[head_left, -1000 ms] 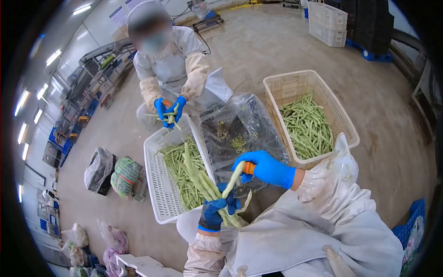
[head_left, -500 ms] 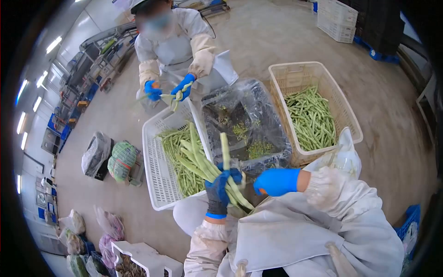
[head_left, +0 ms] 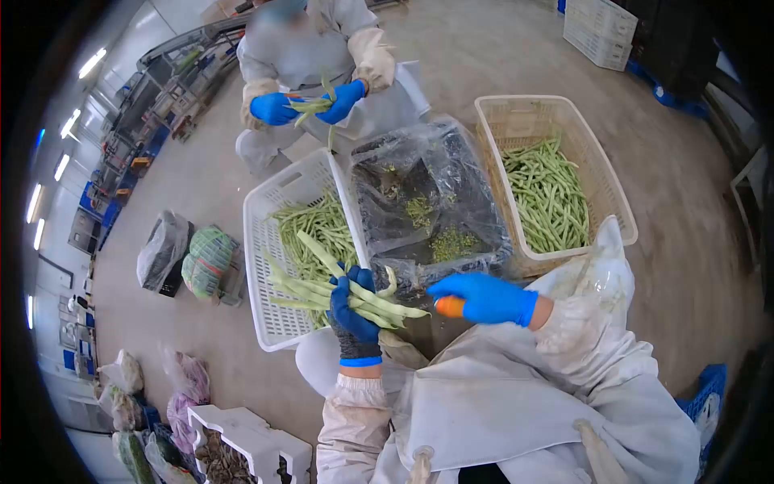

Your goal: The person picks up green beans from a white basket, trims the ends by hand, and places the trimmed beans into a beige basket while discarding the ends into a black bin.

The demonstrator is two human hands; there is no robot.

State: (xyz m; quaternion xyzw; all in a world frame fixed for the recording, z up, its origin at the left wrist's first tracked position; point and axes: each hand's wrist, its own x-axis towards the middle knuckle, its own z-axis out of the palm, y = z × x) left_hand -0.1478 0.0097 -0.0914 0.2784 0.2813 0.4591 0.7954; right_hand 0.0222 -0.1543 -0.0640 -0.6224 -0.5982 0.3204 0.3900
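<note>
My left hand, in a dark blue glove with a grey cuff, is closed around a bunch of long flat green beans. The bunch fans out to the left over the white crate, which holds more green beans. To the right of the bean ends, my right hand in a blue glove is closed on a tool with an orange handle. Its working end is too small to make out. Just beyond both hands sits a plastic-lined bin with small green scraps in it.
A beige crate of green beans stands at the right. Across from me a person in blue gloves holds green beans. Wrapped bundles and bagged vegetables lie left; a white box stands low left.
My left hand has moved left and up, tilting the beans flatter. My right hand has turned, bringing the orange handle into clearer sight near the bean ends. The other person's hands have moved right and up.
</note>
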